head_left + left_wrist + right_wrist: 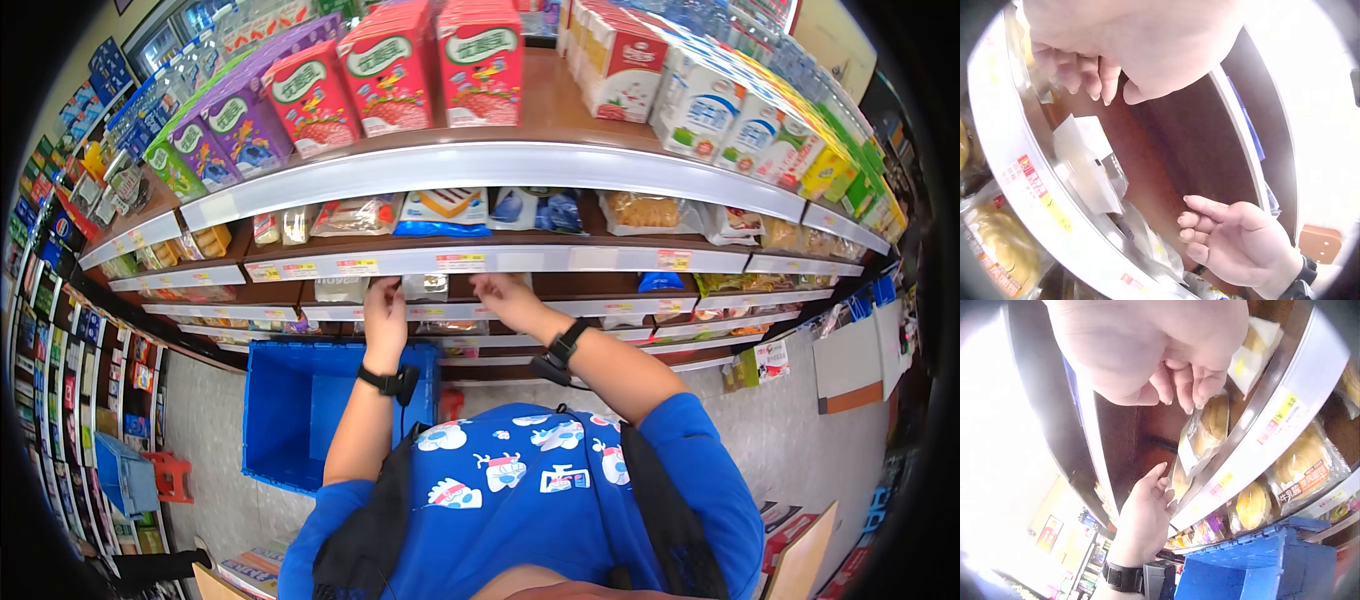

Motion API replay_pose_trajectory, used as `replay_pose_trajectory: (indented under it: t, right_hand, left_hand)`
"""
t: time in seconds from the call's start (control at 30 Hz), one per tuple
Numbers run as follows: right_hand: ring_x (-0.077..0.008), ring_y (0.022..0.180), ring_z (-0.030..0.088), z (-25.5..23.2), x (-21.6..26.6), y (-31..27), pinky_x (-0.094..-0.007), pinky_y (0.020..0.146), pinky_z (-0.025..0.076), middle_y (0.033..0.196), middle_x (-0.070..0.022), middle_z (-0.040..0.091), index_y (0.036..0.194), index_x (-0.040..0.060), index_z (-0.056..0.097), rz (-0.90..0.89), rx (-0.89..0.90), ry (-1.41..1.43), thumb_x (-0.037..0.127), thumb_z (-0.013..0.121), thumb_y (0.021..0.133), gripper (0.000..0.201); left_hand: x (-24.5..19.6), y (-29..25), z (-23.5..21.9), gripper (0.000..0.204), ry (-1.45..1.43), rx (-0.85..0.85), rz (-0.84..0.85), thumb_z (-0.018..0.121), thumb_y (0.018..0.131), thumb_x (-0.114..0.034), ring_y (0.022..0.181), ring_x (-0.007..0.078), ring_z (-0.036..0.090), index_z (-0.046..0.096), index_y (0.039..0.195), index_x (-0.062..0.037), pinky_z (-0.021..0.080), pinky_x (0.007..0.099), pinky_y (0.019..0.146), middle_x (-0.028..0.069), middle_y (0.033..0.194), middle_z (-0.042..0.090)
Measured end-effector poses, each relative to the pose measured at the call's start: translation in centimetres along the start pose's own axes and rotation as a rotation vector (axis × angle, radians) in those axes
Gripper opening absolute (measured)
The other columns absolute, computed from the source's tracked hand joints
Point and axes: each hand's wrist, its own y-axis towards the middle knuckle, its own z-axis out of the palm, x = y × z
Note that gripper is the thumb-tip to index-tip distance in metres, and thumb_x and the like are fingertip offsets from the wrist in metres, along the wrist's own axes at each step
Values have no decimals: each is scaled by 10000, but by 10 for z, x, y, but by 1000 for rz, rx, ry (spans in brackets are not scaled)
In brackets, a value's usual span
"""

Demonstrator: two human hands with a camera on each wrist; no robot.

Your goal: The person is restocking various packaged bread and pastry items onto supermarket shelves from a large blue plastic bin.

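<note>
Both hands reach into a lower shelf (560,288), under the white price rail (560,260). My left hand (385,318) has loosely bent fingers with nothing in them; in the right wrist view this left hand (1147,509) is beside a clear-wrapped bread pack (1213,422). Opposite it, my right hand (512,303) is empty too, its fingers loosely curled; its fingertips overlap the top of that bread pack in the right wrist view. In the left wrist view, a pale packet (1088,165) stands at the shelf front between the left hand (1141,44) and the right hand (1244,244).
A blue crate (262,410) stands on the floor below the left arm. Above, the top shelf carries red drink cartons (480,70) and white cartons (697,105); wrapped snacks (440,210) line the shelf beneath. A cardboard box (757,366) sits on the floor at right.
</note>
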Motion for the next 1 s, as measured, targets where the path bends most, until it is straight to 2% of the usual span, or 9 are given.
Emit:
replay_pose_trajectory:
  t: [0.03, 0.1, 0.2, 0.23, 0.37, 0.5, 0.67, 0.83, 1.0]
  right_hand:
    - [-194, 857, 618, -5, -6, -17, -316, 767, 495, 960, -111, 656, 1106, 16, 603, -131, -30, 3, 174, 572, 897, 264]
    - [-190, 838, 620, -27, -9, -55, -308, 757, 493, 922, -95, 654, 1092, 17, 617, -159, -1, -54, 175, 568, 900, 253]
    - [-187, 836, 625, -65, -43, -108, -309, 750, 495, 906, -92, 651, 1063, 22, 629, -175, 80, -77, 167, 567, 904, 224]
    - [-180, 843, 625, -79, -54, -125, -306, 751, 496, 906, -89, 652, 1056, 18, 628, -105, 66, -28, 164, 562, 912, 215]
    - [-146, 840, 616, -133, -95, -189, -292, 750, 500, 899, -69, 655, 1036, 3, 621, 113, -65, 166, 162, 540, 939, 204]
    - [-111, 817, 593, -175, -129, -244, -256, 762, 484, 885, -29, 642, 1065, 14, 616, 147, -257, 241, 146, 510, 949, 205]
    - [-95, 804, 578, -211, -141, -306, -231, 739, 464, 883, -18, 619, 1061, 19, 604, 226, -318, 307, 154, 501, 967, 194]
    - [-92, 803, 578, -240, -152, -350, -226, 733, 465, 875, -18, 625, 1072, 16, 613, 200, -398, 333, 146, 501, 968, 200]
    - [-111, 801, 600, -259, -165, -381, -253, 738, 495, 864, -47, 638, 1056, -2, 621, 175, -483, 336, 119, 514, 947, 195]
  left_hand:
    - [-3, -14, -1, 172, 12, -45, 45, 557, 891, -113, 791, 228, 540, 597, 1030, -19, 451, 336, 758, 97, 860, 572]
    - [-27, -46, -9, 151, 61, -21, 47, 546, 903, -106, 814, 207, 544, 601, 1015, -21, 447, 315, 761, 92, 872, 582]
    - [-38, -91, -10, 129, -90, 209, -49, 524, 922, -91, 824, 161, 545, 606, 989, -17, 441, 278, 751, 69, 876, 582]
    - [-49, -104, -10, 128, -101, 290, -114, 517, 929, -91, 823, 147, 544, 608, 981, -17, 440, 268, 747, 58, 873, 581]
    - [-85, -144, 17, 170, -228, 305, -241, 488, 972, -165, 750, 73, 469, 595, 1015, -40, 400, 215, 695, -10, 842, 526]
    - [-106, -165, 69, 172, -333, 260, -281, 482, 978, -170, 756, 67, 470, 595, 1022, -47, 396, 210, 700, -16, 852, 533]
    - [-153, -179, 125, 166, -389, 342, -265, 475, 980, -158, 778, 66, 494, 592, 1039, -56, 408, 210, 719, -16, 874, 551]
    - [-181, -204, 163, 180, -355, 424, -248, 480, 977, -160, 846, 68, 514, 581, 1078, -51, 424, 222, 764, -10, 942, 577]
    - [-184, -229, 184, 185, -375, 544, -281, 490, 972, -148, 858, 70, 513, 576, 1098, -43, 429, 221, 781, -2, 973, 575]
